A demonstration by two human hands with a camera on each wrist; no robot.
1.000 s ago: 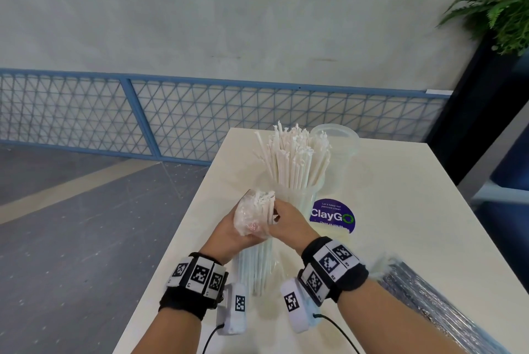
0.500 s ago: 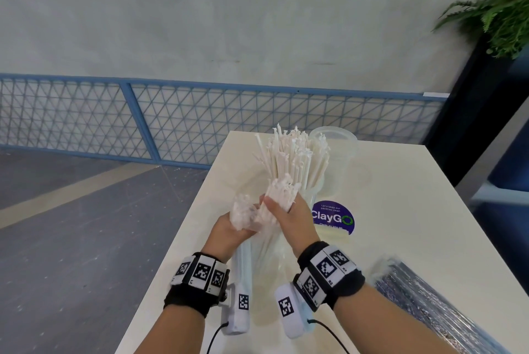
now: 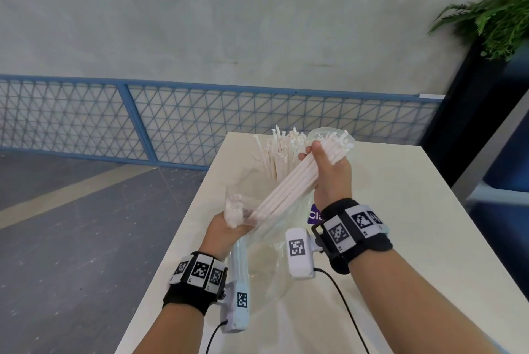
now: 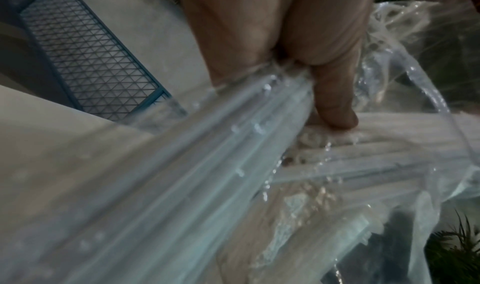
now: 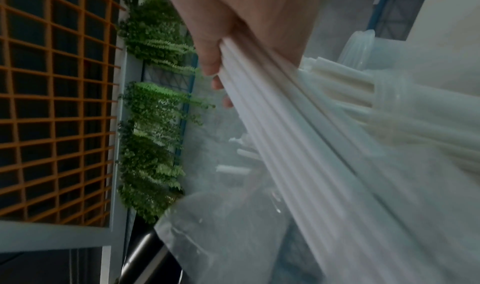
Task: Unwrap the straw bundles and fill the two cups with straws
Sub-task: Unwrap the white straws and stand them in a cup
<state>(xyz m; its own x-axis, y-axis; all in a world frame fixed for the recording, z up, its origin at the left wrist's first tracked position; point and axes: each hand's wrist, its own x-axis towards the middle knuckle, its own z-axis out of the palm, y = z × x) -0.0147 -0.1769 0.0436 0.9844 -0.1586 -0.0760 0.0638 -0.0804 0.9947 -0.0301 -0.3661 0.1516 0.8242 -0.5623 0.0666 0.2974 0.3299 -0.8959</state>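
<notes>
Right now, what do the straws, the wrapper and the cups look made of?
Straws in the right hand: matte white, opaque, no shine; probably paper, possibly plastic.
Wrapper gripped by the left hand: thin clear plastic film, crinkled, with glossy highlights.
Cups: the far cup is translucent, glossy plastic with a rolled rim; the straw-filled cup looks alike.

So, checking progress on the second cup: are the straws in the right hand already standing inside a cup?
No: in the head view the right hand holds the straws slanted in the air, their lower ends still in the plastic wrapper.
</notes>
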